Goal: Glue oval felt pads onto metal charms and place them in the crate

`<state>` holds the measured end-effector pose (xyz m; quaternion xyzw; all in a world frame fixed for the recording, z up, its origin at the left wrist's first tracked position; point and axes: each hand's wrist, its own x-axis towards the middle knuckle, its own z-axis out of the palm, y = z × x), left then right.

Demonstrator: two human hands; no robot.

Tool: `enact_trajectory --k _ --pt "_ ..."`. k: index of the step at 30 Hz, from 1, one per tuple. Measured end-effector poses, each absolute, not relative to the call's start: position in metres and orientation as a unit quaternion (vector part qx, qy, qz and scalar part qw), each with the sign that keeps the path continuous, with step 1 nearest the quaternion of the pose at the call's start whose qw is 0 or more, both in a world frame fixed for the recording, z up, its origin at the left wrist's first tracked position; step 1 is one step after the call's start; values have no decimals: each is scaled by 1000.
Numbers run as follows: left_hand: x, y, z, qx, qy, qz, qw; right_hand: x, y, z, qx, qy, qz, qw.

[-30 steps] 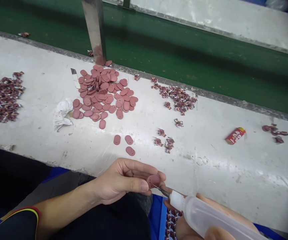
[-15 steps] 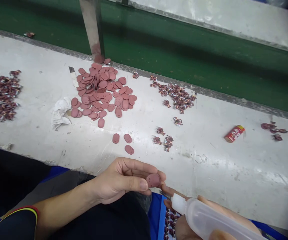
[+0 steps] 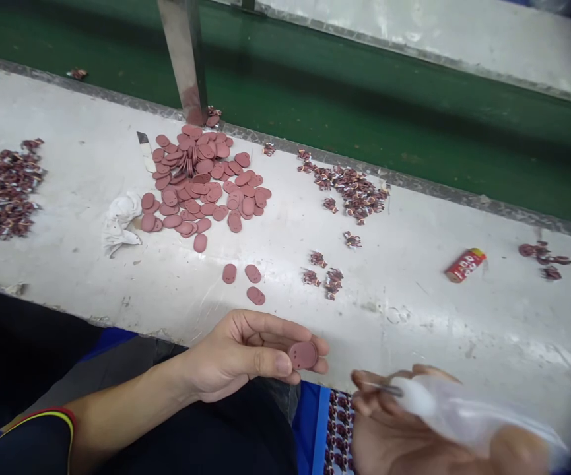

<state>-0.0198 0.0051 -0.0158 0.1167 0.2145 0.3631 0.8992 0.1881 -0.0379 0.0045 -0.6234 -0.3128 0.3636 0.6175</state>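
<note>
My left hand (image 3: 245, 359) is closed on a reddish-brown oval disc (image 3: 303, 355), pinched between thumb and fingers with its face and small holes turned up. There may be more than one disc in the stack; I cannot tell. My right hand (image 3: 389, 439) grips a translucent squeeze bottle (image 3: 483, 412) lying sideways, its white cap and thin metal nozzle pointing left. A gap separates the nozzle from the disc. Three loose oval discs (image 3: 255, 295) lie on the table just beyond my left hand, in front of a large heap of the same discs (image 3: 210, 191).
Small dark-red clustered pieces (image 3: 354, 191) are heaped at centre right and far left. A red cylinder (image 3: 466, 265), crumpled white tissue (image 3: 121, 214) and blade (image 3: 144, 152) lie on the table. A metal post (image 3: 182, 59) stands by the green belt (image 3: 364, 99). Below sits a blue tray (image 3: 319, 429).
My right hand and the bottle have moved right, drawing the nozzle away from the disc. My left hand is almost still. A small piece on the green belt has shifted right.
</note>
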Motion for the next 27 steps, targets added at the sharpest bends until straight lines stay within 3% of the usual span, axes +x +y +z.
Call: enact_trajectory --k 3,5,13,16,19,21,27 --pt "-21 7 -16 122 202 366 900 217 -15 -7 -389 -99 655 640" --pt "-22 8 -16 123 206 368 898 234 -5 -20 -254 2 756 604" --pt "-31 14 -17 112 272 380 877 225 -16 -32 -131 55 766 627" --pt "-36 16 -17 116 288 384 869 204 -30 -12 -362 -169 691 602" --pt "-39 16 -17 116 297 387 865 189 -24 -3 -638 -453 430 451" --pt "-40 15 -16 113 297 387 866 186 -7 -7 -696 -515 317 387" --pt "-42 11 -14 111 299 394 862 201 46 -33 -709 -618 203 273"
